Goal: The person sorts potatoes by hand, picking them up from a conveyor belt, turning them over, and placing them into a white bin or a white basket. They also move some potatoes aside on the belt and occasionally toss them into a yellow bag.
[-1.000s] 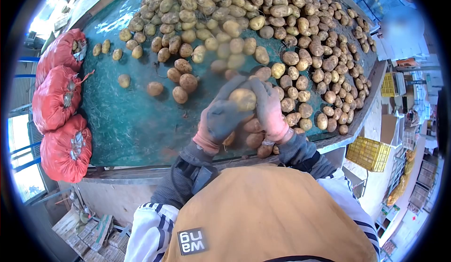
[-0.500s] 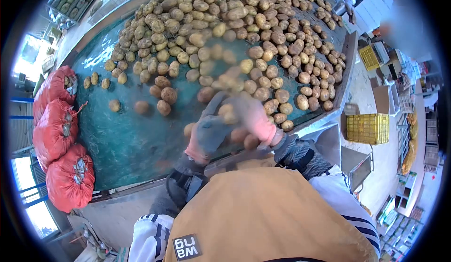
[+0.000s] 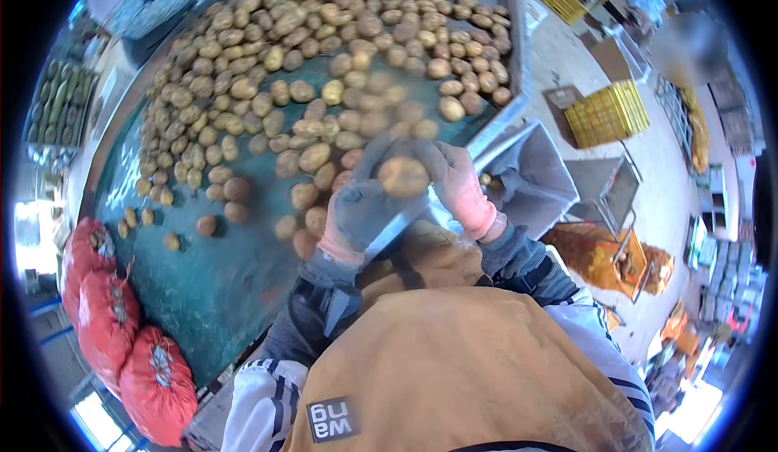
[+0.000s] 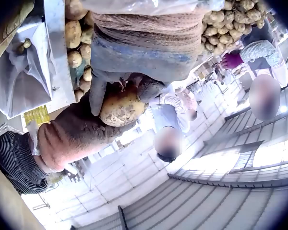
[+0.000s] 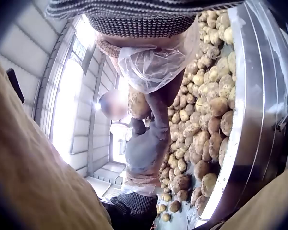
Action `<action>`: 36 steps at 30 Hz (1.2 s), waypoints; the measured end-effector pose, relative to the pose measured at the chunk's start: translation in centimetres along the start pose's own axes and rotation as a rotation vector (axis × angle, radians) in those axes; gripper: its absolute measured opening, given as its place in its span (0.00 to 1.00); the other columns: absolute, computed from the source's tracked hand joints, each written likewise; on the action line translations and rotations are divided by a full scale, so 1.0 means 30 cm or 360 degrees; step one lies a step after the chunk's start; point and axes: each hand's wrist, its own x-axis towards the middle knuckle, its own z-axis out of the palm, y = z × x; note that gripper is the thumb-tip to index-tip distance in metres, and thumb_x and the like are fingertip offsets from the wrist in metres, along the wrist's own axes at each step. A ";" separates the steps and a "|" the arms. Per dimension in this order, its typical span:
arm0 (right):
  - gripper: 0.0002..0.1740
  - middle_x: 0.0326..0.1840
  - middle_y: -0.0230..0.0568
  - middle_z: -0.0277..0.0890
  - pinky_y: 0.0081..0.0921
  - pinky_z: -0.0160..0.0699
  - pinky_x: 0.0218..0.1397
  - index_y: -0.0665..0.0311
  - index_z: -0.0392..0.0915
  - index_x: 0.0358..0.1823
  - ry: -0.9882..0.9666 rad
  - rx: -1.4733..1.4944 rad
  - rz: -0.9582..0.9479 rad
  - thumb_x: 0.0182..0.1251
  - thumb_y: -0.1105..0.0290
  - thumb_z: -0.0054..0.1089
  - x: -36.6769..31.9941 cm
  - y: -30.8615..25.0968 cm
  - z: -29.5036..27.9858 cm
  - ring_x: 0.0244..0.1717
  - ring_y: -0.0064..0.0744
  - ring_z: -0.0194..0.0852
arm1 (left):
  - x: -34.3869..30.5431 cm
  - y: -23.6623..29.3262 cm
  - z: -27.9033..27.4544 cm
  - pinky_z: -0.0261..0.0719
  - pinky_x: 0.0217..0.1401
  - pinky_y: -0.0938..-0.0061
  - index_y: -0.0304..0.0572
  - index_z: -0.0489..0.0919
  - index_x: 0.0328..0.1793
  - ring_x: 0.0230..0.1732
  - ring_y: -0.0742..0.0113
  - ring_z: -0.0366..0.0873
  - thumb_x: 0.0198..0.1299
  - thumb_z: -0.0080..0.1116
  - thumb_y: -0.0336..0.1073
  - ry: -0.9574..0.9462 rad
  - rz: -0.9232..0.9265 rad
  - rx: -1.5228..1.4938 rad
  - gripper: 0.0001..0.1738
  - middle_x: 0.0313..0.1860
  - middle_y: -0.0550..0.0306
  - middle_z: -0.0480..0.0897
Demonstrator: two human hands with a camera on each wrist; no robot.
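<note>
Between my two gloved hands, near the front edge of the table, is a large brown potato [image 3: 403, 177]. My left hand [image 3: 354, 213], in a grey-coated pink glove, curls its fingers round one side of it. From the other side my right hand [image 3: 460, 186], gloved alike, grips it too. In the left wrist view the potato [image 4: 123, 108] has dirt patches on its skin, with fingers of both gloves against it. The right wrist view shows the potato [image 5: 138, 103] partly behind the right glove. Several loose potatoes [image 3: 304, 197] lie beside my left hand.
A large heap of potatoes [image 3: 243, 55] covers the green table [image 3: 194, 290]. Red net sacks [image 3: 154, 379] line its left end. A grey-lined bin [image 3: 539, 180] stands off the right edge, near a yellow crate [image 3: 608, 114]. Another person's sleeve [image 3: 154, 10] reaches in at far left.
The head view has turned to the right, bringing the grey-lined bin next to my hands. Both hands, still on a potato, have come from over the tabletop to the table's edge.
</note>
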 end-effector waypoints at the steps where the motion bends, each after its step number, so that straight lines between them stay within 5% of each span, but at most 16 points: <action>1: 0.20 0.29 0.44 0.82 0.30 0.76 0.36 0.71 0.84 0.43 0.0051 0.0000 -0.0017 0.76 0.58 0.55 -0.020 0.008 -0.028 0.32 0.26 0.78 | 0.004 -0.010 0.044 0.52 0.84 0.76 0.47 0.65 0.79 0.81 0.67 0.57 0.70 0.51 0.43 0.0018 0.0015 -0.0318 0.32 0.78 0.60 0.68; 2: 0.19 0.31 0.47 0.83 0.32 0.76 0.37 0.71 0.83 0.46 0.0101 -0.0029 -0.0074 0.76 0.59 0.55 -0.041 0.023 -0.053 0.33 0.34 0.81 | 0.007 -0.024 0.086 0.53 0.84 0.75 0.45 0.64 0.79 0.80 0.66 0.59 0.70 0.52 0.43 0.0027 0.0025 -0.0634 0.32 0.77 0.58 0.70; 5: 0.18 0.35 0.53 0.83 0.36 0.77 0.39 0.70 0.81 0.50 0.0177 -0.0145 -0.0195 0.77 0.60 0.54 -0.110 0.075 -0.128 0.35 0.48 0.82 | 0.017 0.003 0.124 0.61 0.81 0.69 0.40 0.59 0.81 0.75 0.61 0.68 0.69 0.52 0.41 -0.0317 -0.0021 0.0034 0.36 0.73 0.51 0.73; 9: 0.24 0.55 0.60 0.76 0.46 0.78 0.55 0.67 0.73 0.61 0.0223 -0.0295 -0.0342 0.71 0.58 0.60 -0.199 0.193 -0.186 0.52 0.61 0.77 | 0.075 0.076 0.221 0.69 0.76 0.64 0.36 0.56 0.82 0.73 0.55 0.70 0.67 0.49 0.31 -0.0404 -0.0467 -0.2657 0.36 0.74 0.46 0.70; 12: 0.32 0.58 0.59 0.71 0.43 0.69 0.66 0.66 0.71 0.62 0.0256 -0.0311 -0.0221 0.61 0.57 0.70 -0.293 0.148 -0.257 0.62 0.58 0.70 | 0.103 0.125 0.290 0.69 0.76 0.65 0.33 0.55 0.82 0.73 0.54 0.69 0.68 0.47 0.29 -0.0653 -0.0492 -0.2421 0.36 0.75 0.46 0.66; 13: 0.32 0.53 0.58 0.74 0.43 0.72 0.63 0.67 0.70 0.61 0.0415 -0.0392 -0.0381 0.61 0.57 0.71 -0.318 0.190 -0.271 0.57 0.60 0.74 | 0.111 0.132 0.303 0.69 0.75 0.65 0.33 0.55 0.82 0.73 0.53 0.69 0.69 0.46 0.31 -0.0766 -0.0349 -0.2017 0.35 0.76 0.46 0.66; 15: 0.29 0.45 0.51 0.78 0.39 0.78 0.57 0.68 0.71 0.59 0.0433 -0.0067 0.0079 0.64 0.56 0.68 -0.374 0.207 -0.319 0.50 0.52 0.79 | 0.111 0.112 0.365 0.71 0.74 0.59 0.33 0.58 0.81 0.72 0.52 0.70 0.72 0.45 0.36 -0.0887 -0.0421 -0.1911 0.33 0.75 0.48 0.67; 17: 0.26 0.42 0.46 0.79 0.34 0.81 0.51 0.68 0.71 0.58 0.0769 0.0477 0.0357 0.68 0.56 0.65 -0.437 0.279 -0.358 0.44 0.43 0.81 | 0.130 0.160 0.369 0.72 0.72 0.55 0.33 0.60 0.80 0.71 0.52 0.71 0.73 0.45 0.39 -0.1018 -0.0941 -0.2427 0.32 0.74 0.50 0.69; 18: 0.25 0.40 0.43 0.79 0.31 0.83 0.48 0.68 0.71 0.58 0.0916 0.0757 0.0476 0.70 0.56 0.63 -0.470 0.320 -0.392 0.40 0.38 0.82 | 0.142 0.125 0.370 0.72 0.71 0.52 0.35 0.60 0.80 0.73 0.52 0.70 0.74 0.45 0.42 -0.1181 -0.0793 -0.2405 0.32 0.74 0.51 0.69; 20: 0.23 0.49 0.38 0.80 0.24 0.84 0.38 0.61 0.72 0.62 0.1181 0.1067 0.0601 0.75 0.53 0.57 -0.557 0.441 -0.480 0.40 0.27 0.83 | 0.148 0.056 0.317 0.72 0.71 0.53 0.36 0.61 0.80 0.74 0.51 0.68 0.75 0.45 0.43 -0.0999 -0.0572 -0.1851 0.31 0.76 0.50 0.68; 22: 0.18 0.49 0.34 0.79 0.23 0.82 0.46 0.62 0.73 0.60 0.1188 0.1115 0.0736 0.75 0.62 0.53 -0.695 0.548 -0.576 0.47 0.26 0.80 | 0.133 -0.032 0.238 0.70 0.73 0.55 0.36 0.61 0.80 0.74 0.52 0.67 0.77 0.44 0.44 -0.0700 -0.0472 -0.1562 0.31 0.77 0.50 0.66; 24: 0.14 0.48 0.33 0.80 0.27 0.81 0.49 0.62 0.76 0.56 0.1085 -0.0129 0.0560 0.72 0.68 0.55 -0.853 0.829 -0.687 0.47 0.29 0.79 | 0.081 -0.151 0.156 0.66 0.76 0.57 0.34 0.63 0.79 0.74 0.53 0.68 0.77 0.42 0.42 -0.0311 -0.0548 -0.1456 0.29 0.77 0.48 0.67; 26: 0.16 0.48 0.40 0.81 0.34 0.82 0.49 0.63 0.77 0.55 0.1138 -0.1336 0.0925 0.66 0.74 0.61 -0.988 0.790 -0.901 0.42 0.38 0.81 | 0.044 -0.258 0.096 0.62 0.79 0.59 0.33 0.63 0.78 0.74 0.54 0.68 0.78 0.41 0.41 0.0008 -0.0656 -0.1250 0.28 0.77 0.47 0.68; 28: 0.15 0.50 0.40 0.81 0.34 0.82 0.50 0.64 0.77 0.55 0.1354 -0.1669 0.1036 0.68 0.72 0.59 -1.113 0.804 -1.170 0.44 0.38 0.80 | -0.071 -0.455 0.007 0.59 0.80 0.60 0.33 0.63 0.78 0.76 0.56 0.65 0.78 0.41 0.43 0.0354 -0.0836 -0.0927 0.29 0.78 0.47 0.65; 33: 0.16 0.54 0.42 0.80 0.32 0.80 0.53 0.65 0.78 0.57 0.1981 0.0002 0.0553 0.73 0.67 0.56 -0.873 0.886 -1.554 0.51 0.37 0.78 | -0.478 -0.664 -0.067 0.62 0.76 0.67 0.34 0.65 0.77 0.72 0.60 0.67 0.73 0.54 0.34 0.1043 -0.1209 -0.0666 0.29 0.74 0.50 0.70; 36: 0.17 0.56 0.43 0.79 0.32 0.79 0.55 0.66 0.78 0.58 0.1492 0.0468 0.0238 0.76 0.65 0.53 -0.519 0.884 -1.294 0.54 0.36 0.77 | -0.571 -0.497 -0.044 0.70 0.69 0.67 0.36 0.71 0.72 0.64 0.60 0.73 0.73 0.53 0.34 0.1371 -0.1657 -0.1341 0.23 0.60 0.49 0.78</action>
